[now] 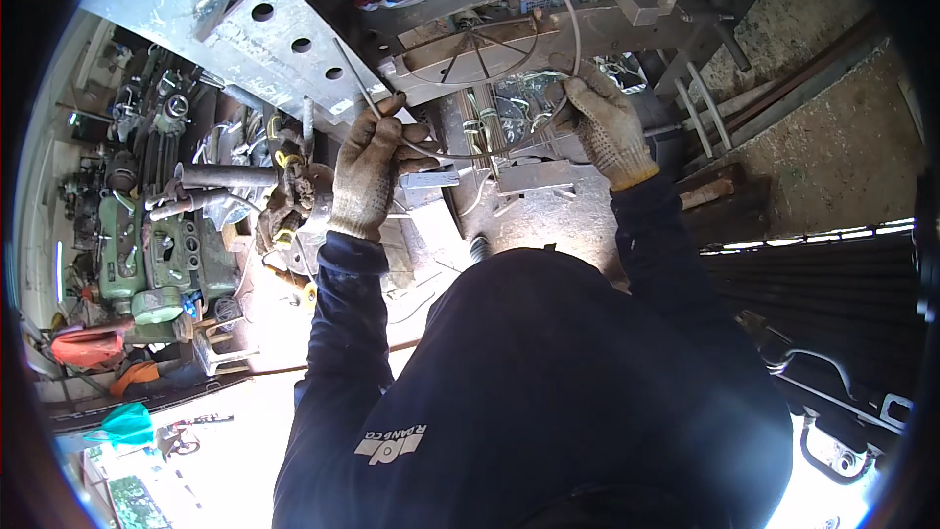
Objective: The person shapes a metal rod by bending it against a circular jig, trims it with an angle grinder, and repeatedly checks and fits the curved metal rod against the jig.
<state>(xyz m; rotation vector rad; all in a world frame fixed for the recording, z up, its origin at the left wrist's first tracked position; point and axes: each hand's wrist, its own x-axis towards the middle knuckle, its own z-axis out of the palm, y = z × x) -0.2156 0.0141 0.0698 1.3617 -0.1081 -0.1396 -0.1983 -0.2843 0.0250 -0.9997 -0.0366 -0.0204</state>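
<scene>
Both my hands wear dirty knitted work gloves and hold a thin metal rod (pixel 573 15) bent into a wide U. Its curve sags toward me between the hands, and its two ends point up and away. My left hand (pixel 362 171) is closed around the left side of the bend, some fingers partly spread. On the right side, my right hand (pixel 609 127) pinches the rod with thumb and fingers. Just beyond the curve, a half-ring with spokes (pixel 480 51) rests against a curved steel piece (pixel 617 31).
A steel plate with round holes (pixel 279 49) slants in at the upper left. Green machinery (pixel 119 245) stands at the left, near a metal pipe (pixel 227 175). Beneath my hands lies a bundle of thin rods (pixel 483 122). Two short bars (pixel 707 113) jut out at the right.
</scene>
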